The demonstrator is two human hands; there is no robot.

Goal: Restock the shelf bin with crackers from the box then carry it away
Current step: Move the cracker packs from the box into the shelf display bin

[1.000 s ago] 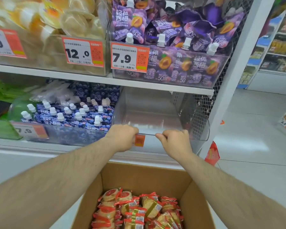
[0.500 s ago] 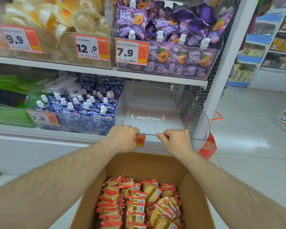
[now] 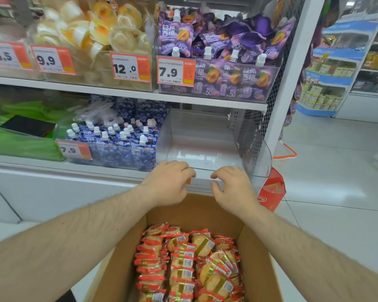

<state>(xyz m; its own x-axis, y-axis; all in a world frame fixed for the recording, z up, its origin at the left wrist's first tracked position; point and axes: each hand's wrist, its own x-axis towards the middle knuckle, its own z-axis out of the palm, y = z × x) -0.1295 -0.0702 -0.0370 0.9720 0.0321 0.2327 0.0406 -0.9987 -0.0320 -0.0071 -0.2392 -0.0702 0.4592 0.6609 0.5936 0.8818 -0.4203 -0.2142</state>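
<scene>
The clear plastic shelf bin (image 3: 258, 147) stands empty on the lower shelf at the right end, pulled a little forward. My left hand (image 3: 168, 184) and my right hand (image 3: 232, 188) are at its front lip, fingers loosely curled and spread, no longer clamped on the rim. Thumb and fingers of the right hand are apart. Below my arms an open cardboard box (image 3: 207, 208) holds several red-wrapped cracker packs (image 3: 183, 264).
Left of the bin is a bin of blue spouted pouches (image 3: 118, 140). The shelf above carries purple pouches (image 3: 223, 68) and jelly cups (image 3: 100, 33) behind price tags. A white shelf post (image 3: 290, 83) stands on the right, with tiled floor (image 3: 336, 171) beyond.
Both hands gripped the bin's front lip in tight fists before; now their fingers have loosened and lifted off it. My view has tilted down and left.
</scene>
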